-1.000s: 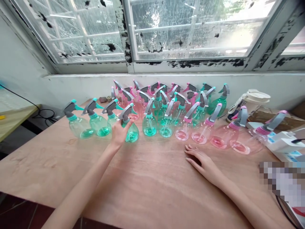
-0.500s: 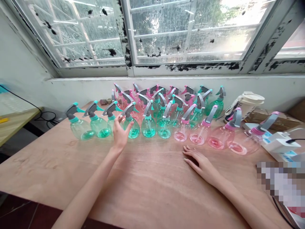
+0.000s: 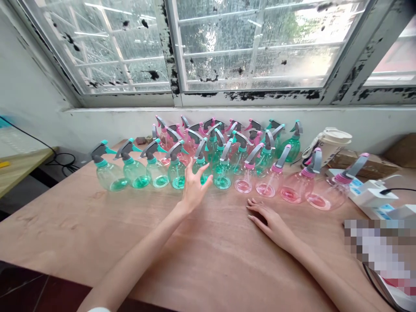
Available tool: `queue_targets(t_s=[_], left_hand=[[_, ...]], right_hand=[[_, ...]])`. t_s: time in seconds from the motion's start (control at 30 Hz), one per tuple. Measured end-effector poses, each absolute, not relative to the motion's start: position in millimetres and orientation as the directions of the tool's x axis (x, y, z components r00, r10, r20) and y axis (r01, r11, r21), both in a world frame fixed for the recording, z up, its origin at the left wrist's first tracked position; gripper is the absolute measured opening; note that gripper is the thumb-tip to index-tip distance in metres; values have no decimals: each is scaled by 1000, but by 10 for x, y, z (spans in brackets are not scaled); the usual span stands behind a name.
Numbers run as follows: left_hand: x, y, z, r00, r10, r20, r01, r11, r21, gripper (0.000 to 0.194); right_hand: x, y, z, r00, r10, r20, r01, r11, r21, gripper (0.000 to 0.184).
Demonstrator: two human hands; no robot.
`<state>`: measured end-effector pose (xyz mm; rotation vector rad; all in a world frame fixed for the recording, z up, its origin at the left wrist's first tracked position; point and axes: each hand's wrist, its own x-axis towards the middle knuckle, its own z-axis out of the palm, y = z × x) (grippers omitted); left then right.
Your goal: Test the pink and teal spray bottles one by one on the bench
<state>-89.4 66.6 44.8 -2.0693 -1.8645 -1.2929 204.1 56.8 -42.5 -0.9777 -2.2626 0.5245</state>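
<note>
Left hand (image 3: 194, 189), spread open, is at a green bottle (image 3: 199, 160), fifth from left in the near row on the counter (image 3: 214, 260), contact unclear; right hand (image 3: 269, 221) rests loosely open near the pink bottles (image 3: 266, 188)

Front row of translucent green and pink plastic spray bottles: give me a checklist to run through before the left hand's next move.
1. Left hand open, fingers spread: ok.
2. Left hand clear of the translucent green bottle with a grey-and-turquoise spray head, fifth from the left: cannot tell; the hand overlaps it in view.
3. Right hand resting on the pale brown wooden table, holding no bottle: ok.
4. No front-row bottle toppled: ok.
5. Front-row colours grouped, green bottles left, pink bottles right: ok.
</note>
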Motion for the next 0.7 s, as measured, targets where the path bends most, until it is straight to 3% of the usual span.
queue_targets(t_s=[0.3, 0.6, 0.7], left_hand=[[-885, 912, 565, -98, 822, 561, 882, -190, 432, 41], [-913, -39, 550, 69, 849, 524, 895, -285, 344, 40], [-855, -337, 480, 131, 850, 510, 868, -347, 355, 47]], right_hand=[[2031, 577, -435, -539, 748, 388, 499, 654, -568, 30], [2028, 557, -391, -551, 754, 357, 523, 646, -556, 30], [2031, 553, -389, -551, 757, 352, 529, 643, -554, 30]])
